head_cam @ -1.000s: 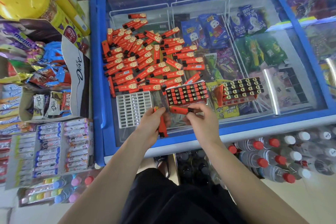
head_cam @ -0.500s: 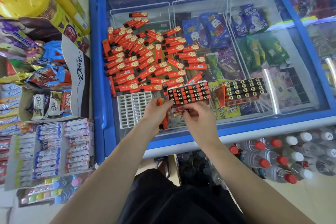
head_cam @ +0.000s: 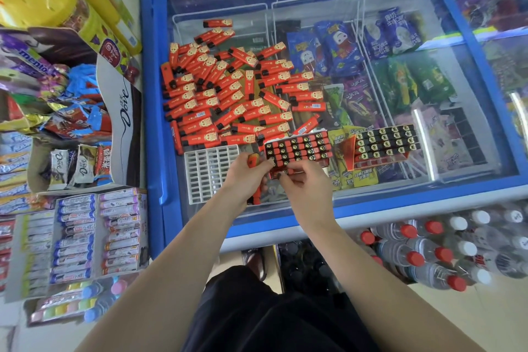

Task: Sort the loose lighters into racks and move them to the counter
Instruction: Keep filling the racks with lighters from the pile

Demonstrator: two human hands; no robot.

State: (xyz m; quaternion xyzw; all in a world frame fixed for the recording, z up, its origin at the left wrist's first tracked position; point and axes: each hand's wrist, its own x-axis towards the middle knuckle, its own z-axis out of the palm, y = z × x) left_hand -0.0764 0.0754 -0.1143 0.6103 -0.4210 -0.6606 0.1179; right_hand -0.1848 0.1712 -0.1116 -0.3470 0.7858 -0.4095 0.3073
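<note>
Left hand [head_cam: 246, 178] is gripping a few red lighters [head_cam: 255, 177], long axes running toward and away from the person; right hand [head_cam: 307, 183] is pinching one lighter [head_cam: 281, 172] at the near edge of a part-filled rack [head_cam: 297, 149], caps facing up. Everything is lying on the freezer lid [head_cam: 314, 6]: loose lighters [head_cam: 228, 94] pointing every way behind, empty white rack [head_cam: 210, 173] left, full rack [head_cam: 384, 144] right.

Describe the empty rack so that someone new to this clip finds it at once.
Start at the blue chest freezer and its glass lid. Near the lid's front left corner, below the loose lighters, lies the white rack. Unlike the two red racks, its slots are all empty.
</note>
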